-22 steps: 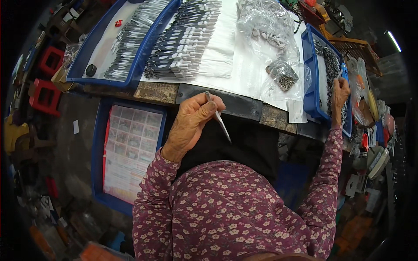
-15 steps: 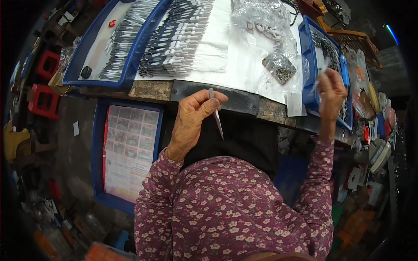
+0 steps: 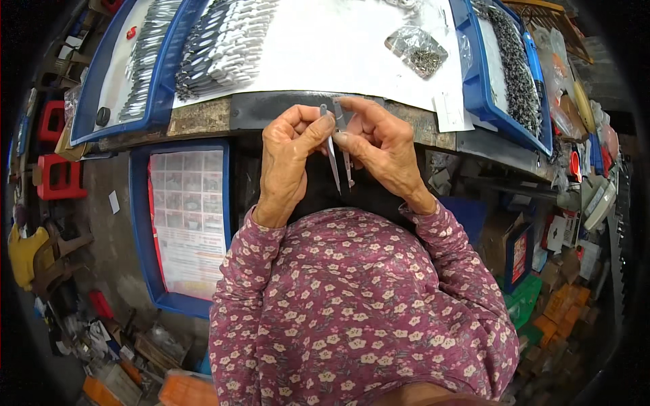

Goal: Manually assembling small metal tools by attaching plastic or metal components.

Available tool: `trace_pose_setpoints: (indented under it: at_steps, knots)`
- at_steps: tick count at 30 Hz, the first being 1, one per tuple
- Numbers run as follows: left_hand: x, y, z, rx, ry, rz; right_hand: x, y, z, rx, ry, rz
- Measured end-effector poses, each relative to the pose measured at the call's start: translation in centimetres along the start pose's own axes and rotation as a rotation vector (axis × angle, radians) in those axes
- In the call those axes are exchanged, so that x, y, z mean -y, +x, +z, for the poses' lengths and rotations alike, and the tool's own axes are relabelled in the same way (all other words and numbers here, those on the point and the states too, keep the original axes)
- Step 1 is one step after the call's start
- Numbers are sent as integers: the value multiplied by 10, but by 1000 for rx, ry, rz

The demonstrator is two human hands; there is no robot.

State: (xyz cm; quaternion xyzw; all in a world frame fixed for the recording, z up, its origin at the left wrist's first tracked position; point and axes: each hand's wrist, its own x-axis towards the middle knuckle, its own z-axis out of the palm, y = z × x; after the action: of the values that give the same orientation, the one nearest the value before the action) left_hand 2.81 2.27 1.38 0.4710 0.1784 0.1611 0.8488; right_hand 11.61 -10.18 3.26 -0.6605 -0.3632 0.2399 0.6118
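- left hand (image 3: 291, 152): pinching a slim metal strip (image 3: 333, 162), centre frame.
- right hand (image 3: 382, 145): pinching a second strip (image 3: 345, 152) alongside.
- step: apparently mating the pair; next needs aligned tips.

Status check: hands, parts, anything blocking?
Left hand pinching a thin metal strip. Right hand pinching a second strip beside it. Both held just below the bench edge. Nothing blocking.

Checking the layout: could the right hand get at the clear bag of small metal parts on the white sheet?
Probably yes: the bag of small metal parts lies uncovered just beyond the right hand, though that hand holds a thin metal strip.
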Motion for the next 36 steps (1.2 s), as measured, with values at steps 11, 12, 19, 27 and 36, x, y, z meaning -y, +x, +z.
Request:
trace_pose_setpoints:
  at_steps: [11,12,19,27,36]
  knots:
    - [14,3,1,20,7,-29,-4,-6,-1,36,111,149]
    - [14,3,1,23,7,-29,-5,-6,-2,35,109,147]
    - [13,2,4,-19,-10,-30,-4,-5,0,41,88,142]
    - [3,5,1,63,-9,-120,-8,1,-9,58,94,158]
    - [6,8,-9,337,-184,-400,-8,6,-23,166,305,215]
